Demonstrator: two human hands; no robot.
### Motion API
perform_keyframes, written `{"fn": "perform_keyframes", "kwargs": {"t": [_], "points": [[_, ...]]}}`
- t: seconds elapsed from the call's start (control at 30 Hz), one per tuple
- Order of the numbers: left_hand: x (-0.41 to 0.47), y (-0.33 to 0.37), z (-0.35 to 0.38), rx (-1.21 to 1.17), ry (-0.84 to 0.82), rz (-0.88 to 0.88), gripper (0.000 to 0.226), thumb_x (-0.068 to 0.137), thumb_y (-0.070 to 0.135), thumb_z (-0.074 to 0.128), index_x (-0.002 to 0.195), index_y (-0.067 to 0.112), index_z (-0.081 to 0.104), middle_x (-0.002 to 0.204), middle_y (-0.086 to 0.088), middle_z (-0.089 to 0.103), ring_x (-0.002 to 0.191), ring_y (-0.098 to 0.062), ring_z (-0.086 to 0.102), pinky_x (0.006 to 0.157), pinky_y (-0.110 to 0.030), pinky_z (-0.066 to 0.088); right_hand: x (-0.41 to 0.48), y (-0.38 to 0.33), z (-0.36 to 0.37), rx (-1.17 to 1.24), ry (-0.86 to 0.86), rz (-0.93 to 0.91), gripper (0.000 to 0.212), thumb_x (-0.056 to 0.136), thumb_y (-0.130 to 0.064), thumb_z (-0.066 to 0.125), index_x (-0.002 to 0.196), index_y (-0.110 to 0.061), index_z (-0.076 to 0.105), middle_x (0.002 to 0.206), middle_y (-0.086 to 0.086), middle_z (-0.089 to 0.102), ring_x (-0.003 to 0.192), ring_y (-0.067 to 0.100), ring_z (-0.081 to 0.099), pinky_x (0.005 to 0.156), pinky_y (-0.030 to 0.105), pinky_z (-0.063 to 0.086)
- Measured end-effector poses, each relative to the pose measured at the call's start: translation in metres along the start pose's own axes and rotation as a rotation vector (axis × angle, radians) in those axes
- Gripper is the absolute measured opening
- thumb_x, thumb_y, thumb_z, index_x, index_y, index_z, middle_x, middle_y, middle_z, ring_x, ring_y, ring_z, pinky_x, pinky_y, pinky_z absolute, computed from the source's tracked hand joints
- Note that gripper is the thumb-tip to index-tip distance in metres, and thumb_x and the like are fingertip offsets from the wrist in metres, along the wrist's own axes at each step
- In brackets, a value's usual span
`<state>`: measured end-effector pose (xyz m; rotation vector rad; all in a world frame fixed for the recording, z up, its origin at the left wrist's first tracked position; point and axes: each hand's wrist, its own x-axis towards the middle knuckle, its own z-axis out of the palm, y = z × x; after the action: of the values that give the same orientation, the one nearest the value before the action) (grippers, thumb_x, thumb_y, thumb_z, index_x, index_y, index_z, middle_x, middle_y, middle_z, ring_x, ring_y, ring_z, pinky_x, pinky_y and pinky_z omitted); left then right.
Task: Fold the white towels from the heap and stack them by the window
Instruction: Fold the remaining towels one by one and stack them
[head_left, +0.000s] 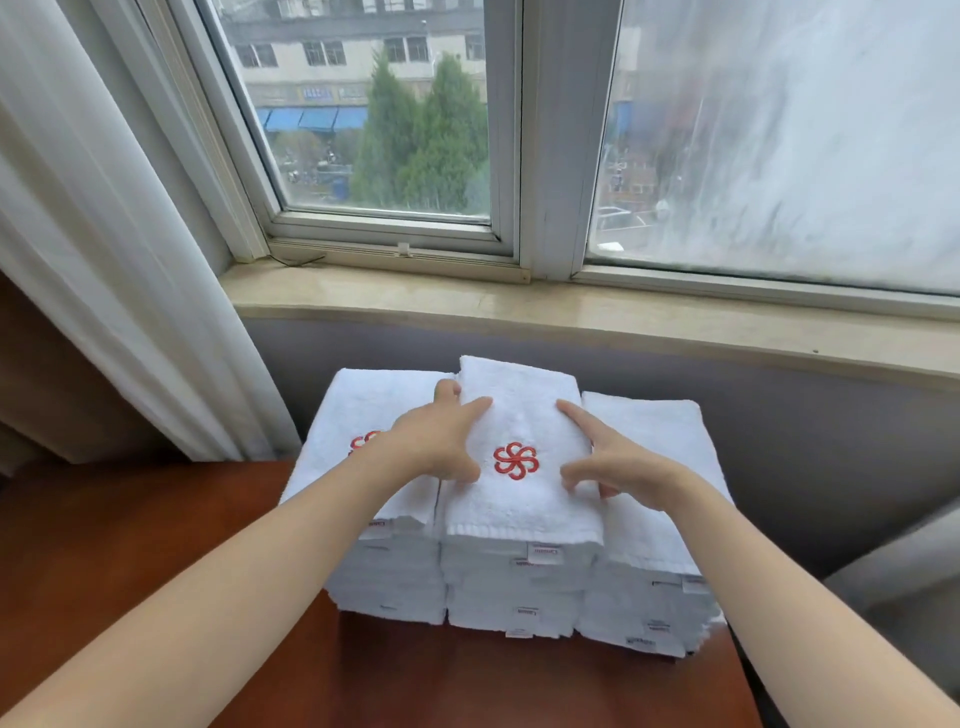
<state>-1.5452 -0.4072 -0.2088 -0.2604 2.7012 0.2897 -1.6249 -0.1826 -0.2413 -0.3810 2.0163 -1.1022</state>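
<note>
Pressing down on the top towel (524, 499) of the middle stack (514, 587), the left hand (436, 441) lies flat with its fingers spread and straight. Its thumb rests near the red flower emblem (515, 460), and one finger reaches past the towel's left edge. The right hand (623, 465) is on the towel's right side, with the index finger laid straight across the cloth and the thumb on top. Its other fingers curl at the towel's right edge, and I cannot tell whether they grip it.

The folded white towels stand in three stacks side by side and touching on a reddish-brown tabletop (467, 675), against the wall just under the window sill (467, 301). The middle stack is the tallest. The left stack (363, 405) shows part of the same red emblem beside the left wrist, and the right stack (654, 431) lies partly under the right forearm. Small sewn labels (543, 552) show along the near folded edges.

Above the sill is the window (384, 130), with trees and buildings beyond the glass. A pale curtain (104, 260) hangs at the left.
</note>
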Motion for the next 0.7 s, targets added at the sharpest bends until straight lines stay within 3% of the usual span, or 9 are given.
{"fn": "perform_keyframes", "kwargs": {"t": [0.07, 0.13, 0.23, 0.3, 0.4, 0.5, 0.53, 0.63, 0.7], "points": [[-0.002, 0.000, 0.007, 0.150, 0.064, 0.058, 0.094, 0.076, 0.034, 0.068, 0.154, 0.032, 0.016, 0.162, -0.002, -0.006, 0.142, -0.027, 0.024, 0.106, -0.036, 0.033, -0.002, -0.003, -0.001, -0.014, 0.000, 0.009, 0.096, 0.073, -0.010, 0.068, 0.149, -0.049, 0.024, 0.096, -0.005, 0.056, 0.071, 0.008, 0.056, 0.053, 0.017, 0.046], [-0.003, -0.003, 0.012, 0.199, 0.059, 0.114, 0.093, 0.080, 0.039, 0.064, 0.156, 0.027, 0.012, 0.165, -0.003, -0.006, 0.150, -0.023, 0.004, 0.120, -0.039, 0.014, -0.004, -0.004, -0.001, -0.019, 0.002, 0.030, 0.097, 0.072, -0.012, 0.068, 0.149, -0.050, 0.024, 0.099, -0.005, 0.059, 0.076, 0.009, 0.058, 0.057, 0.019, 0.048], [-0.004, -0.010, 0.021, 0.210, 0.006, 0.149, 0.089, 0.086, 0.041, 0.054, 0.158, 0.021, 0.005, 0.166, -0.004, -0.004, 0.152, -0.018, -0.003, 0.123, -0.041, 0.000, -0.004, -0.002, 0.008, -0.047, 0.026, 0.066, 0.096, 0.074, -0.011, 0.067, 0.150, -0.049, 0.022, 0.092, -0.009, 0.059, 0.073, 0.006, 0.058, 0.055, 0.018, 0.046], [-0.005, -0.012, 0.026, 0.217, 0.015, 0.151, 0.088, 0.088, 0.042, 0.050, 0.158, 0.021, 0.002, 0.166, -0.004, -0.006, 0.152, -0.018, -0.007, 0.123, -0.042, -0.005, -0.006, -0.003, 0.017, -0.088, 0.059, 0.062, 0.096, 0.074, -0.012, 0.065, 0.152, -0.045, 0.020, 0.101, -0.012, 0.057, 0.080, 0.005, 0.058, 0.058, 0.017, 0.043], [-0.006, -0.012, 0.029, 0.184, 0.075, 0.155, 0.087, 0.087, 0.041, 0.051, 0.158, 0.022, 0.004, 0.166, -0.003, -0.003, 0.152, -0.018, -0.005, 0.123, -0.042, -0.005, -0.009, -0.006, 0.024, -0.107, 0.119, 0.036, 0.095, 0.073, -0.011, 0.064, 0.154, -0.036, 0.020, 0.125, -0.005, 0.049, 0.092, 0.010, 0.057, 0.059, 0.018, 0.042], [-0.013, -0.008, 0.025, 0.106, 0.110, 0.161, 0.080, 0.085, 0.033, 0.053, 0.156, 0.022, 0.017, 0.164, -0.002, 0.010, 0.151, -0.018, 0.007, 0.123, -0.042, 0.002, -0.017, -0.008, 0.026, -0.134, 0.169, 0.019, 0.091, 0.073, -0.010, 0.063, 0.154, -0.030, 0.026, 0.132, 0.003, 0.044, 0.076, 0.010, 0.055, 0.054, 0.019, 0.043], [-0.017, -0.007, 0.024, 0.076, 0.121, 0.168, 0.075, 0.085, 0.031, 0.053, 0.154, 0.022, 0.023, 0.161, -0.002, 0.019, 0.149, -0.019, 0.013, 0.122, -0.043, 0.007, -0.020, -0.008, 0.027, -0.149, 0.187, 0.010, 0.089, 0.074, -0.010, 0.063, 0.153, -0.028, 0.027, 0.141, 0.004, 0.040, 0.080, 0.012, 0.056, 0.058, 0.022, 0.044], [-0.033, -0.005, 0.024, 0.008, 0.130, 0.176, 0.061, 0.091, 0.030, 0.050, 0.149, 0.020, 0.034, 0.152, -0.003, 0.034, 0.143, -0.020, 0.027, 0.116, -0.040, 0.016, -0.033, -0.008, 0.035, -0.218, 0.225, 0.006, 0.082, 0.080, -0.016, 0.064, 0.153, -0.025, 0.028, 0.157, -0.001, 0.018, 0.114, 0.019, 0.047, 0.084, 0.028, 0.041], [-0.045, -0.005, 0.026, -0.013, 0.128, 0.174, 0.056, 0.097, 0.034, 0.047, 0.150, 0.020, 0.035, 0.152, -0.005, 0.035, 0.142, -0.019, 0.029, 0.114, -0.038, 0.018, -0.042, -0.009, 0.044, -0.260, 0.237, 0.001, 0.077, 0.084, -0.021, 0.063, 0.153, -0.023, 0.029, 0.158, -0.001, 0.015, 0.125, 0.022, 0.043, 0.089, 0.030, 0.038]]}}
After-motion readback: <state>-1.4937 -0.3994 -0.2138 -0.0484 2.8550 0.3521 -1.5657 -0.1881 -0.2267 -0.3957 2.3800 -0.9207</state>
